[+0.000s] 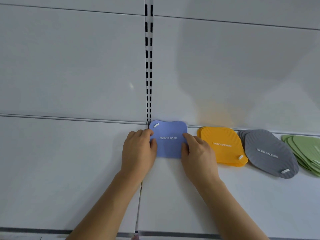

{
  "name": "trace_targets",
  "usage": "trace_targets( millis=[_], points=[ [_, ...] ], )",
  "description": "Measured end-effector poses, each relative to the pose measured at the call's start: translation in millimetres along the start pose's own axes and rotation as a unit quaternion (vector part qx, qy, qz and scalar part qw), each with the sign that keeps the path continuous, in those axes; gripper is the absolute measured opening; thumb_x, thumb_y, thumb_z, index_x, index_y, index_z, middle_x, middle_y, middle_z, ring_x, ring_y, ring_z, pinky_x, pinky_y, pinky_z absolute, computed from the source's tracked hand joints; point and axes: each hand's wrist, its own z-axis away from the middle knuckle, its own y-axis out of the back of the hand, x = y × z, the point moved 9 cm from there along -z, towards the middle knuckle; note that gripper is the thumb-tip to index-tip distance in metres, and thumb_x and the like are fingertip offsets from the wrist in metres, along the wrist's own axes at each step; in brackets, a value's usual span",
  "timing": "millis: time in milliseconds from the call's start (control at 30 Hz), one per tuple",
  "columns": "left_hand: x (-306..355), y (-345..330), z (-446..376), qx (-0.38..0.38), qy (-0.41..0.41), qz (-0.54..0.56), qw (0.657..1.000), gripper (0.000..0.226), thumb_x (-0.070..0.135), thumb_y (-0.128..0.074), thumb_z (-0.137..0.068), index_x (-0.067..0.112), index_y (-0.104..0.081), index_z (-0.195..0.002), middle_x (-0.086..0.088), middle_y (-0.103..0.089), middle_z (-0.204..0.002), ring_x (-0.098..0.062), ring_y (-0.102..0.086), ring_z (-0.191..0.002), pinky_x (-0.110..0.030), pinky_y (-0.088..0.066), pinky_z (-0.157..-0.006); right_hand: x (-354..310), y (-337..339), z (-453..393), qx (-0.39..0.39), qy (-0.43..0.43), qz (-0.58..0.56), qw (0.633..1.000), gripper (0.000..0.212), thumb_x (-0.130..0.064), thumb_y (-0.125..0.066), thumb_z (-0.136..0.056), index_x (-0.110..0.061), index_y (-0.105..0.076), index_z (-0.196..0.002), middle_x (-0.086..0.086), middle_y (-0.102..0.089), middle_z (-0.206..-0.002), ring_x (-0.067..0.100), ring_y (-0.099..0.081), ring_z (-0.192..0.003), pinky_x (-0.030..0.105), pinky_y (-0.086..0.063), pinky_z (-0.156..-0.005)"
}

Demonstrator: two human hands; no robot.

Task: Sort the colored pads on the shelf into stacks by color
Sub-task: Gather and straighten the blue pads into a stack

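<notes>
A blue pad (168, 146) marked REMOVE ODOR lies on the white shelf (69, 170) against the back wall. My left hand (138, 149) grips its left edge and my right hand (197, 155) grips its right edge, thumbs on top. To the right sits an orange stack (223, 146), then a grey stack (268, 153), then a fanned green stack (306, 151) cut off by the frame edge. Whether more blue pads lie under the top one is hidden.
A slotted upright (149, 66) runs down the white back panel and meets the shelf just behind the blue pad. A seam (139, 205) splits the shelf into two boards. The shelf's front edge (52, 231) runs along the bottom.
</notes>
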Motion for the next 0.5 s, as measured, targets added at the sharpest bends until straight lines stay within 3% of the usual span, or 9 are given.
trace_targets(
  millis=[100,200,367,500],
  points=[
    [-0.2,-1.4,0.1,0.014,-0.016,-0.005,1.0,0.019,0.01,-0.071,-0.088,0.01,-0.074,-0.107,-0.004,-0.071,-0.08,-0.033,-0.058,-0.077,-0.037,-0.05,-0.067,-2.8,-3.1,2.5,0.0,0.009,0.023,1.0,0.03,0.003,-0.074,-0.085,-0.002,-0.074,-0.114,0.015,-0.07,-0.083,0.039,-0.06,-0.067,0.036,-0.047,-0.058],
    [2.4,-0.9,3.5,0.03,-0.053,-0.041,0.997,0.016,0.014,-0.07,-0.088,0.012,-0.074,-0.104,-0.004,-0.067,-0.079,-0.033,-0.056,-0.073,-0.042,-0.052,-0.064,-4.7,-8.1,3.4,-0.016,0.023,0.072,0.997,0.016,0.003,-0.073,-0.083,-0.005,-0.073,-0.096,0.014,-0.068,-0.083,0.037,-0.056,-0.069,0.038,-0.048,-0.06],
    [0.9,2.8,8.8,-0.01,-0.084,-0.063,0.994,0.041,0.051,-0.05,-0.092,0.019,-0.072,-0.103,0.0,-0.065,-0.1,-0.032,-0.06,-0.093,-0.043,-0.053,-0.073,-14.3,7.5,9.5,0.006,0.061,0.119,0.991,0.005,-0.006,-0.077,-0.084,-0.009,-0.074,-0.088,0.015,-0.073,-0.107,0.039,-0.061,-0.088,0.039,-0.054,-0.066],
    [-2.5,0.5,12.5,-0.087,-0.143,-0.053,0.984,0.062,0.073,-0.055,-0.083,0.021,-0.07,-0.113,0.006,-0.065,-0.113,-0.026,-0.06,-0.109,-0.043,-0.053,-0.088,-22.6,21.2,16.2,0.002,0.127,0.043,0.991,0.014,-0.019,-0.069,-0.095,-0.011,-0.077,-0.104,0.009,-0.072,-0.118,0.036,-0.062,-0.107,0.042,-0.056,-0.078]
  ],
)
